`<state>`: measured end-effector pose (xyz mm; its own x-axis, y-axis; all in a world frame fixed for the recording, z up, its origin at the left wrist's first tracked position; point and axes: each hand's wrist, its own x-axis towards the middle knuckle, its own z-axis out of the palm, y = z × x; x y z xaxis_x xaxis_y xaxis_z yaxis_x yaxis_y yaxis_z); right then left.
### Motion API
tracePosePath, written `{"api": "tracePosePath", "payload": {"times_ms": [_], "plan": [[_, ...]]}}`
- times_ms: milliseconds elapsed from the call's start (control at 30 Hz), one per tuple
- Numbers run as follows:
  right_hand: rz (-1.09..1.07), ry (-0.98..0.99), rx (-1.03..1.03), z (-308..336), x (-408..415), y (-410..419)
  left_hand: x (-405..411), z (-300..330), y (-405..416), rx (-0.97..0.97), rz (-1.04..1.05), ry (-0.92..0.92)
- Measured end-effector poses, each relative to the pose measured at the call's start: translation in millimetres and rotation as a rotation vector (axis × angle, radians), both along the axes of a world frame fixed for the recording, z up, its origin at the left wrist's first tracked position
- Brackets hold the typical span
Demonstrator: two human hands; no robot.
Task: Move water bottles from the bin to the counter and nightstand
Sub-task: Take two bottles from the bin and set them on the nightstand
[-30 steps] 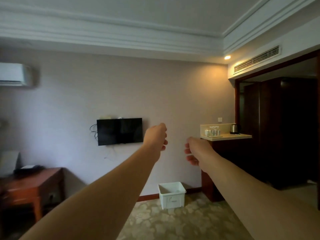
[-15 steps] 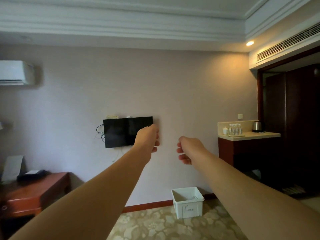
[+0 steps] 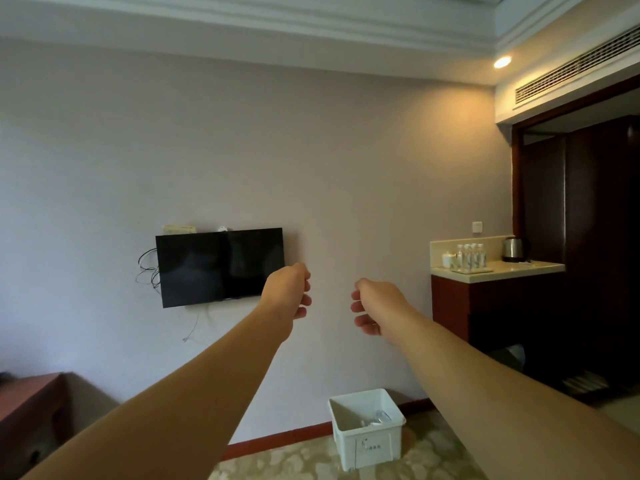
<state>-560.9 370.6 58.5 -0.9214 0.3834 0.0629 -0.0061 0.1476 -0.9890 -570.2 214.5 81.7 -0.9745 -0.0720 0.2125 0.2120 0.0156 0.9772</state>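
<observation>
From the head view, we are facing the wall after turning left: the bin is now lying lower and nearer on the floor. Our left hand and right hand are hanging loosely curled, each grip holding nothing. Bottles are standing near the tabletop's back left corner. The bin's contents are looking blurred, and no nightstand is showing.

1. A plain pale mauve wall carries a black flat-screen television with loose cables.
2. A lit round ceiling downlight glows beside a long slatted air vent.
3. Patterned beige carpet meets a reddish-brown wooden skirting board.
4. A reddish-brown wooden desk stands at the left.
</observation>
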Motion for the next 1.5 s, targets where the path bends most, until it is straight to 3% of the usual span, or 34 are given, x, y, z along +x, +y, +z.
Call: {"api": "tracePosePath", "payload": {"times_ms": [367,867,1167,1500], "plan": [[0.009,-0.054,0.013,-21,-272,72,-277,-21,71,0.016,0.015,-0.056],[-0.100,-0.133,-0.045,-87,-616,145,-650,-91,149,0.068,-0.190,-0.151],[-0.134,-0.237,-0.029,-146,-787,210,-829,-155,228,0.047,-0.269,-0.267],[-0.037,-0.336,0.027,-227,-974,302,-1005,-239,318,0.027,-0.216,-0.366]]}}
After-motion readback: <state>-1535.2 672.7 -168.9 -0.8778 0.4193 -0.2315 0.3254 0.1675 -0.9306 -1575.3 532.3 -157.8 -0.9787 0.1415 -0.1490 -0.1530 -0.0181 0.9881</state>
